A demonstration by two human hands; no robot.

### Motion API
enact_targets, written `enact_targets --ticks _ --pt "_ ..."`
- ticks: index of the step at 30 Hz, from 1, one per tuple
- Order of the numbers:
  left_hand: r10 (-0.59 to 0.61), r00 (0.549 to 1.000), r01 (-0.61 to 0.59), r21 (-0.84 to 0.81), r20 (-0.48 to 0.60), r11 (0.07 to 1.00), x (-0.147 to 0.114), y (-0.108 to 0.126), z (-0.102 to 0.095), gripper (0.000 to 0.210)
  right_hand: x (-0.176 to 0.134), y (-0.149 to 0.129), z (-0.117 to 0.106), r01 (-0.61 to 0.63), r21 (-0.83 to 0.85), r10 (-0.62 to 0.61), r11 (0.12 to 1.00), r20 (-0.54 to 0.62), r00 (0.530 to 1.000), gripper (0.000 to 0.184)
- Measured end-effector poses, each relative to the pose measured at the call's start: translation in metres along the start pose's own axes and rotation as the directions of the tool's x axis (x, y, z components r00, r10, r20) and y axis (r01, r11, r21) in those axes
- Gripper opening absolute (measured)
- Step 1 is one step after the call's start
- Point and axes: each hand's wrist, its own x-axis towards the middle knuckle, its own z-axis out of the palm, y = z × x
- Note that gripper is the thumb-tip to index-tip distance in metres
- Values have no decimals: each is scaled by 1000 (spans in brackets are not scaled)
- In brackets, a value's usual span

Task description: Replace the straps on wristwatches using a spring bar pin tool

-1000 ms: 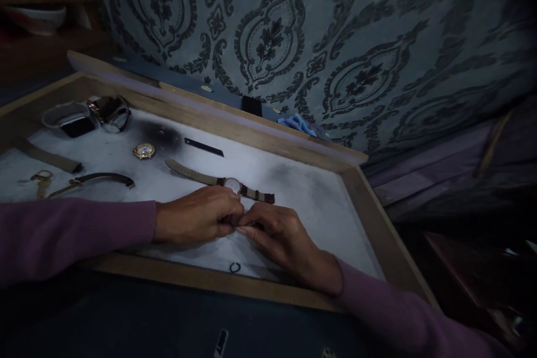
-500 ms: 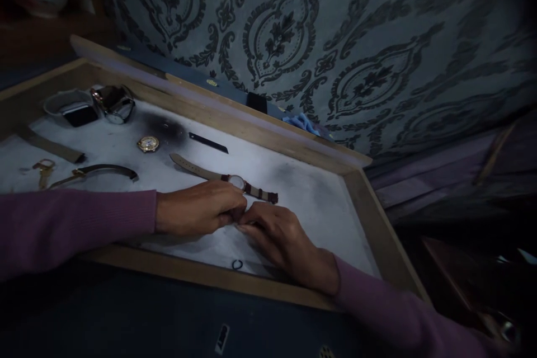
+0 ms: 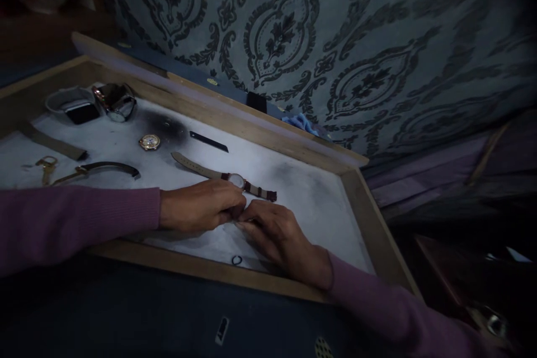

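White floor (image 3: 321, 198) btwn R hand (image 3: 287, 235) & wood rim (image 3: 375, 224); L hand (image 3: 205, 205) by watch (image 3: 236, 179); fingers (image 3: 257, 212) bunched, grip unclear.

The tray (image 3: 188, 268) is matt wood, the sleeve (image 3: 84, 224) ribbed cloth. A loose watch head (image 3: 150, 142) looks like shiny gold-coloured metal; the strapped watch (image 3: 236, 180) has matt, leather-like bands.

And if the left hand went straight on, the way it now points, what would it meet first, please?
Most likely the right hand, directly ahead of the left hand; they are so close that I cannot tell whether their fingers touch.
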Motion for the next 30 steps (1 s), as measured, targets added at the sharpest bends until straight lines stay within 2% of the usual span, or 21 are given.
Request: enact_targets --ticks 3,6,9,13,17,19,22,26,30 --pt "22 1000 -22 -2 -9 1000 0 -2 1 12 -1 2 2 -39 37 40 999 -28 999 11" --pt "37 999 -37 0 -22 999 -1 -4 1 13 -1 4 3 -180 154 188 972 -38 981 15" --pt "50 998 -50 9 -31 999 -2 -4 0 13 -2 7 5 -311 324 337 893 -26 941 21" --pt "36 999 -36 14 -20 999 -3 -4 0 11 -2 12 6 -357 498 419 790 -15 908 21" --pt "38 999 -38 7 -24 999 -3 -5 1 11 -2 13 5 -394 541 466 743 5 885 21" --pt "46 999 -46 11 -29 999 -3 -6 1 12 -2 13 4 -393 520 461 758 -3 887 23" --pt "42 999 -42 6 -32 999 -3 -4 0 13 -4 13 2 -350 372 400 860 -63 915 24" --pt "25 999 -24 7 -44 1000 -4 -3 -1 13 -6 12 -1 -200 73 207 977 -97 974 19" --pt "25 999 -25 3 -43 1000 -4 -4 -2 13 -5 8 -3 -66 -79 63 995 -47 997 18"
